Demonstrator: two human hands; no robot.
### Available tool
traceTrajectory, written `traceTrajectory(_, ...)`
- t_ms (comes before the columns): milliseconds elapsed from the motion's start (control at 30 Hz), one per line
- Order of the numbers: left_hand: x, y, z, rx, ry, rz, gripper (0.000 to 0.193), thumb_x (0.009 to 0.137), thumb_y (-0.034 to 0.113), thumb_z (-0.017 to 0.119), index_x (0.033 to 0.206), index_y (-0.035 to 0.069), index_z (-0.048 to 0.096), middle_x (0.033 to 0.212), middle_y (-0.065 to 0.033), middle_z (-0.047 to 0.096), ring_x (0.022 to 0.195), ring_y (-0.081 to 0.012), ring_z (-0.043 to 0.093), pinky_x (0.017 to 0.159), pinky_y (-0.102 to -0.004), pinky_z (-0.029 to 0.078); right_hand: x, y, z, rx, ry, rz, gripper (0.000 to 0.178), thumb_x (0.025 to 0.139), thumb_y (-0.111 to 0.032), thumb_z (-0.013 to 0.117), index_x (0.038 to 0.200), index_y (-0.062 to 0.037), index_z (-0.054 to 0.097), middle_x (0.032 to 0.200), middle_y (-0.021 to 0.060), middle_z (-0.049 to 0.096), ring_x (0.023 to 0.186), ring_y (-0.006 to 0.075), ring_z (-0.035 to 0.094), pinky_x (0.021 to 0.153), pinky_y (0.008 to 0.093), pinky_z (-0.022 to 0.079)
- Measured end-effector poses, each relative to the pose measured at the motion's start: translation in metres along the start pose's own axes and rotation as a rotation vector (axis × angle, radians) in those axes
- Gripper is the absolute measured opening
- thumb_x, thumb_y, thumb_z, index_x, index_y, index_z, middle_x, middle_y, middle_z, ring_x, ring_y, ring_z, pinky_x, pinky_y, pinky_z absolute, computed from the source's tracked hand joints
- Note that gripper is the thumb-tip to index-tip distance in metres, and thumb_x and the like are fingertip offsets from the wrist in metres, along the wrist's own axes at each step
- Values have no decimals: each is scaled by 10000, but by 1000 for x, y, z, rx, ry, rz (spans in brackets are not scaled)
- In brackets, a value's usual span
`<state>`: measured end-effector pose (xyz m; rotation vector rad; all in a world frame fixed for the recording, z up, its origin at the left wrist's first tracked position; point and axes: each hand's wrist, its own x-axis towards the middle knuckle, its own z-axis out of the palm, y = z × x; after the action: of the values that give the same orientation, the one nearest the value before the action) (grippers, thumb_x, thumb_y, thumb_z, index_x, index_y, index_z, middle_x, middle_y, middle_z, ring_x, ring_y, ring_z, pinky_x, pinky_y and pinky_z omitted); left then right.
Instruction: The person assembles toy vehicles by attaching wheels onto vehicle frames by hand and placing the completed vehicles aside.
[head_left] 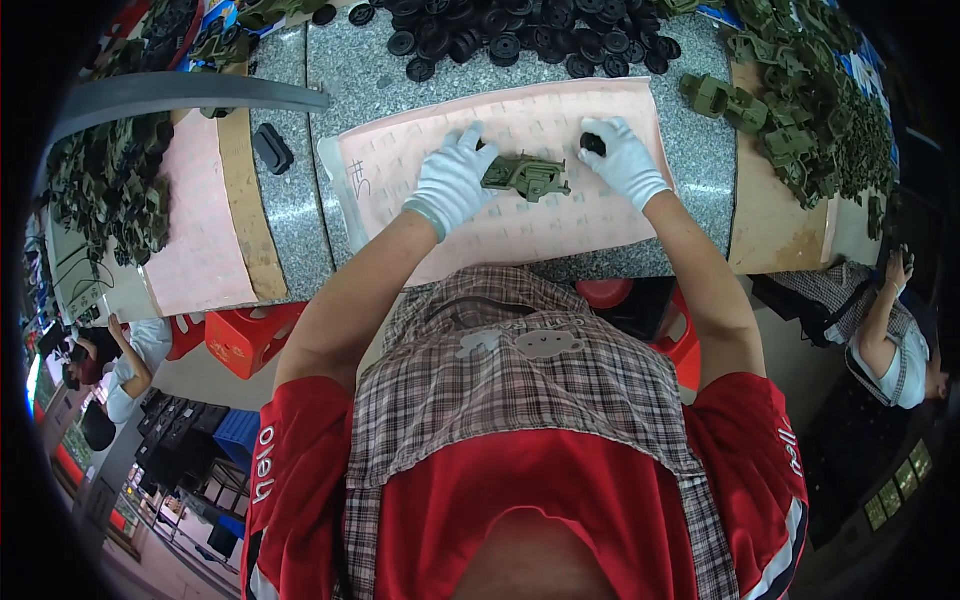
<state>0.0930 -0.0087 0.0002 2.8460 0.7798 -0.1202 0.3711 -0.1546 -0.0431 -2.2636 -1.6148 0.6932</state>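
Observation:
A dark green plastic toy vehicle body [530, 178] lies on the pink paper sheet [560, 225] between my gloved hands. My left hand [455, 180] rests against the vehicle's left end. Its finger and thumb are closed on a small black piece [480, 146], mostly hidden by the glove. To the right of the vehicle, apart from it, my right hand [628, 165] pinches a round black wheel [593, 143] between thumb and fingers.
Black wheels [505, 45] are heaped at the far edge. Green vehicle parts [800, 130] pile up at right, more [115, 190] at left. A black oblong piece [272, 148] lies near a grey curved bar [190, 95]. Other people [885, 340] sit on both sides.

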Motion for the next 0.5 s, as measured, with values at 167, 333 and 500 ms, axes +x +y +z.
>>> traceTrajectory(167, 3, 0, -11, -120, -300, -52, 672, 828, 468, 795, 1407, 179, 612, 1501, -178, 462, 1227, -391, 602, 954, -459, 582, -19, -76, -42, 230, -84, -183, 547, 829, -216, 820, 1336, -114, 644, 1247, 144, 631, 1099, 304, 673, 935, 395, 576)
traceTrajectory(333, 4, 2, -9, -103, -316, -62, 623, 818, 390, 807, 1379, 188, 626, 1455, -174, 480, 1182, -373, 618, 913, -456, 595, -48, -105, -21, -47, -192, -283, 567, 867, -267, 785, 1389, -141, 603, 1329, 111, 597, 1188, 305, 640, 976, 409, 573)
traceTrajectory(500, 0, 1, -2, -92, -248, -39, 589, 807, 322, 812, 1353, 187, 635, 1431, -173, 489, 1161, -374, 621, 883, -457, 602, -52, -111, -2, -60, -121, -228, 558, 894, -299, 760, 1389, -110, 585, 1326, 134, 581, 1118, 342, 672, 935, 440, 577)
